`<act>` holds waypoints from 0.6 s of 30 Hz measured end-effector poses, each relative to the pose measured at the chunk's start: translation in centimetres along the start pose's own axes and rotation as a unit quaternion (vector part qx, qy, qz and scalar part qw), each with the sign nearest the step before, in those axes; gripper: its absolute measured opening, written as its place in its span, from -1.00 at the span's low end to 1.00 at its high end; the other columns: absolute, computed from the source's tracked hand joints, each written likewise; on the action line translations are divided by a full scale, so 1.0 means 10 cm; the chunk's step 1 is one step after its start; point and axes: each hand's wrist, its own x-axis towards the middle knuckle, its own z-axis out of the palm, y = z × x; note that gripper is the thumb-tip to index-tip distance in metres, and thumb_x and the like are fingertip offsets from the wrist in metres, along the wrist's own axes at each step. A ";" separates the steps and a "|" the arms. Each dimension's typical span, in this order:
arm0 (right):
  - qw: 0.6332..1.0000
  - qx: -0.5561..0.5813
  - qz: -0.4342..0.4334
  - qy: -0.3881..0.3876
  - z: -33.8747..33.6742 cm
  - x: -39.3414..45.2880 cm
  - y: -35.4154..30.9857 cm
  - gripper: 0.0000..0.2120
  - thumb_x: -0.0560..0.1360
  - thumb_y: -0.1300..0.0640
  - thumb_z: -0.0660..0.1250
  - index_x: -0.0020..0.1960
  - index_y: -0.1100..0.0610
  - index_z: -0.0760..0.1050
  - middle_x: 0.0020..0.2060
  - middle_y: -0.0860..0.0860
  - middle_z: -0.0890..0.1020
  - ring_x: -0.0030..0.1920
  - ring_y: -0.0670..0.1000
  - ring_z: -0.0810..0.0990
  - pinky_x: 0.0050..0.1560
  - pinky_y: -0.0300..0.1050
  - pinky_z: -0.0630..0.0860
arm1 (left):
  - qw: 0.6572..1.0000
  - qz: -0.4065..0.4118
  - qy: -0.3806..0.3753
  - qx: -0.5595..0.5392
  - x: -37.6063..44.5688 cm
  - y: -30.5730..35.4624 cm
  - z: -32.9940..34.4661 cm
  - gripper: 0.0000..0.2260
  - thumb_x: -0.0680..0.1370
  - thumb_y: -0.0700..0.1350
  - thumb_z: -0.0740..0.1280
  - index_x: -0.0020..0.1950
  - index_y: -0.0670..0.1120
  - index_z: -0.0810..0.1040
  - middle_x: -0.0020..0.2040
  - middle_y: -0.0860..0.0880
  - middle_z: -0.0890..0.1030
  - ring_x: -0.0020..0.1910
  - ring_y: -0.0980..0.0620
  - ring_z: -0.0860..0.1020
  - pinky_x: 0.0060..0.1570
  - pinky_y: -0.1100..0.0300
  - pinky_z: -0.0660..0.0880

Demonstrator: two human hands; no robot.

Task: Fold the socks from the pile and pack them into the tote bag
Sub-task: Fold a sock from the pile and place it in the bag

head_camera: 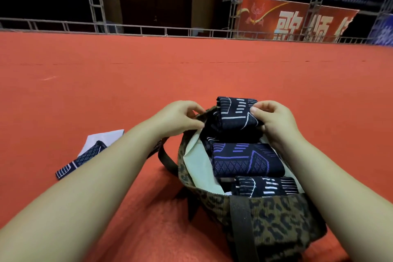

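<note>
A leopard-print tote bag [274, 217] with a pale lining lies open on the red carpet in front of me. Inside it sit a folded dark sock with purple lines [246, 159] and, nearer me, a folded dark sock with white lines [268, 186]. My right hand [274, 119] grips another folded dark sock with white lines [236, 112] at the bag's far end, partly above the rim. My left hand [180, 119] pinches the bag's far left rim. One unfolded dark patterned sock [83, 159] lies on the carpet to the left.
A white sheet of paper [102, 137] lies under the loose sock's far end. The bag's dark strap [165, 159] loops out on its left side. Red carpet [191, 70] stretches ahead to a metal railing [148, 30], with shelving and a red banner beyond.
</note>
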 end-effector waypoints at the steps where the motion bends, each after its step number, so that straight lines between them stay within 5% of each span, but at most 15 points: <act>1: 1.000 0.020 0.008 0.000 0.00 0.00 -0.03 -0.84 0.49 0.33 0.34 -0.22 0.15 0.50 -0.35 0.03 0.54 -0.47 -0.10 0.50 -0.51 -0.29 0.44 | 1.000 0.008 0.028 -0.009 0.01 0.00 0.00 -0.90 0.48 -0.08 0.40 -0.04 0.07 0.56 -0.22 0.09 0.54 -0.24 0.09 0.48 -0.25 0.25 0.39; 5: 0.999 0.050 -0.007 0.007 -0.02 -0.02 -0.13 -0.83 0.48 0.34 0.34 -0.23 0.13 0.49 -0.35 0.03 0.55 -0.43 -0.06 0.52 -0.46 -0.25 0.47 | 0.990 0.007 0.116 -0.080 0.14 0.04 -0.01 -0.94 0.51 -0.07 0.36 -0.15 -0.02 0.55 -0.29 0.10 0.53 -0.33 0.14 0.48 -0.35 0.25 0.37; 8: 0.998 0.058 -0.015 0.023 -0.06 -0.04 -0.14 -0.83 0.48 0.33 0.35 -0.23 0.11 0.49 -0.31 0.02 0.56 -0.35 -0.01 0.53 -0.34 -0.16 0.51 | 0.996 -0.008 0.072 -0.059 0.27 0.08 -0.02 -0.83 0.49 -0.01 0.38 0.05 0.00 0.56 -0.15 0.05 0.56 -0.22 0.09 0.53 -0.30 0.20 0.40; 12: 0.987 0.147 -0.021 0.056 -0.14 -0.05 -0.16 -0.85 0.51 0.34 0.31 -0.20 0.15 0.48 -0.27 0.08 0.55 -0.36 -0.04 0.56 -0.31 -0.20 0.55 | 0.998 0.016 0.060 -0.004 0.43 0.18 -0.01 -0.84 0.52 -0.02 0.35 0.00 -0.05 0.66 -0.10 -0.02 0.65 -0.08 -0.01 0.59 -0.06 0.13 0.48; 15: 0.979 0.192 -0.044 0.046 -0.11 -0.08 -0.22 -0.82 0.52 0.34 0.29 -0.21 0.13 0.47 -0.27 0.05 0.54 -0.36 -0.04 0.55 -0.30 -0.18 0.55 | 0.986 -0.007 0.130 -0.105 0.49 0.24 -0.16 -0.80 0.55 -0.03 0.31 -0.20 -0.07 0.62 -0.40 0.00 0.47 -0.41 0.01 0.40 -0.37 0.20 0.32; 18: 0.983 0.172 -0.064 0.030 0.02 -0.10 -0.24 -0.85 0.49 0.28 0.35 -0.21 0.09 0.50 -0.32 -0.02 0.56 -0.37 -0.05 0.55 -0.34 -0.15 0.54 | 0.992 -0.023 0.097 -0.083 0.51 0.25 -0.28 -0.79 0.56 -0.01 0.31 -0.23 -0.05 0.60 -0.43 0.04 0.42 -0.46 0.07 0.34 -0.43 0.24 0.25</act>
